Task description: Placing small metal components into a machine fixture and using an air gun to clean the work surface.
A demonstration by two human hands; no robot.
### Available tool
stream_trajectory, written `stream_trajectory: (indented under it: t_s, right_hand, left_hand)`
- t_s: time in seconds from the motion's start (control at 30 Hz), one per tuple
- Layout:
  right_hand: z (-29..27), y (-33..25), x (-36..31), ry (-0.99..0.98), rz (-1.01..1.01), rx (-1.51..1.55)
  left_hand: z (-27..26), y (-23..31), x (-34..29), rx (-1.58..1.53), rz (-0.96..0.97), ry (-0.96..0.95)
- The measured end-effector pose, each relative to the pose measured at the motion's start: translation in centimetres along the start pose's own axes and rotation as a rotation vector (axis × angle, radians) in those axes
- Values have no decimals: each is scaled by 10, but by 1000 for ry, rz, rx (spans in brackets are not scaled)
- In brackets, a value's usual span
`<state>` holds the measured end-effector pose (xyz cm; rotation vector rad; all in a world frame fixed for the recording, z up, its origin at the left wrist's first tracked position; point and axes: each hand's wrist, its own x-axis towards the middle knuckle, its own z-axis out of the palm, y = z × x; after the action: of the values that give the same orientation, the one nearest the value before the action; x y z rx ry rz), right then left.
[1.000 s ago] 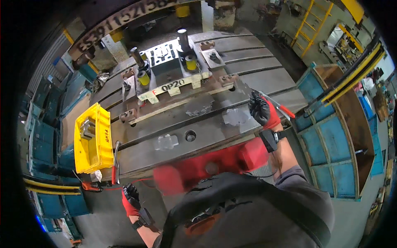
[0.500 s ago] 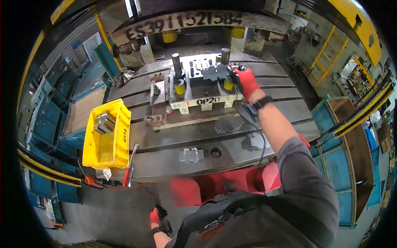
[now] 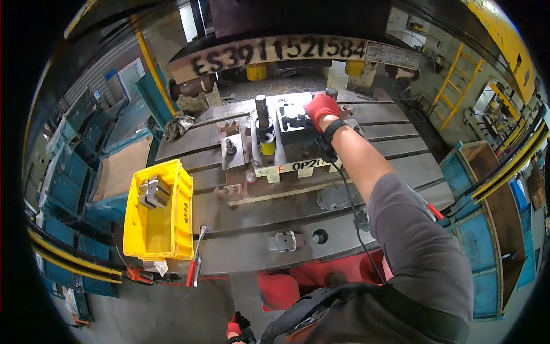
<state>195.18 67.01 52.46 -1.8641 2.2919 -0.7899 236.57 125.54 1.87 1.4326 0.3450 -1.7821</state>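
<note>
Slotted press bed [image 3: 240, 209] carries a die set [image 3: 293, 135] beneath the right hand [image 3: 322, 109]; left hand [image 3: 239, 325] hangs lower; I cannot tell either's grip.

The person's right hand [image 3: 322, 109], in a red-and-black glove, reaches over the die [image 3: 298, 150] on the slotted press bed [image 3: 366, 155] — its fingers are hidden. The left hand [image 3: 238, 328] hangs low, near the lower edge. A yellow bin [image 3: 188, 221] holds metal blocks [image 3: 153, 192]; a red-handled tool [image 3: 196, 258] lies just beside it — a small formed plate [image 3: 286, 241] sits near a round hole.
</note>
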Motion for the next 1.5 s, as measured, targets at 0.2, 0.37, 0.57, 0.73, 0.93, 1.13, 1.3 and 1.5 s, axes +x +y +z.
stream_trajectory:
  t_s: [0.2,0.37,0.57,0.73,0.93,1.13,1.3,1.5]
  right_hand:
    - [12,-5,-6,223,-219,-227]
    - [20,0,-29,203,-628,-189]
    - [35,12,-47,0,-591,-287]
    - [15,19,-39,-195,-571,-215]
    - [-41,77,-111,31,-648,312]
    - [-95,271,-189,-71,-82,931]
    - [-115,422,-291,400,306,1324]
    - [-39,546,-447,293,917,1107]
  left_hand:
    - [4,22,-3,-138,-49,-551]
    - [23,31,11,309,151,-419]
    - [42,37,-5,143,72,-207]
    - [48,36,5,269,126,-110]
    - [110,53,-65,431,649,187]
    - [144,82,-119,725,708,14]
    - [157,55,-115,636,114,-248]
    - [155,17,-77,1238,858,-386]
